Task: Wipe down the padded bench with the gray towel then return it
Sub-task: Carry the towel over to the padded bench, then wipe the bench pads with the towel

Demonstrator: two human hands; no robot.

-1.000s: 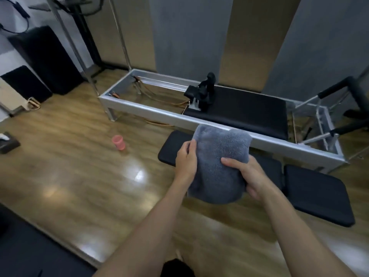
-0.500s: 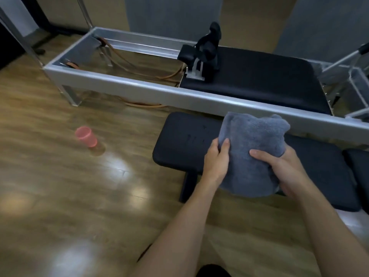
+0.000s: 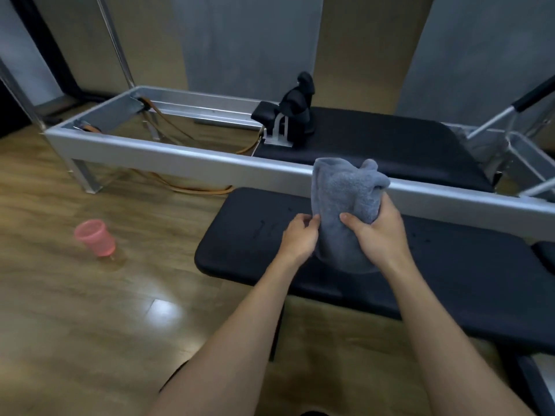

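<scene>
2 hands [image 3: 300, 240] [image 3: 380, 232] pinch gray towel [image 3: 342, 202] w/ fingers | towel upright, bunched | over padded bench [image 3: 240, 244]

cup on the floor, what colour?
Pink, translucent-looking cup on the wood floor; the head view, the only one, shows it.

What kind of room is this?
Probably a Pilates or exercise studio: a metal-framed reformer with a black carriage, a padded bench and a wooden floor.
</scene>
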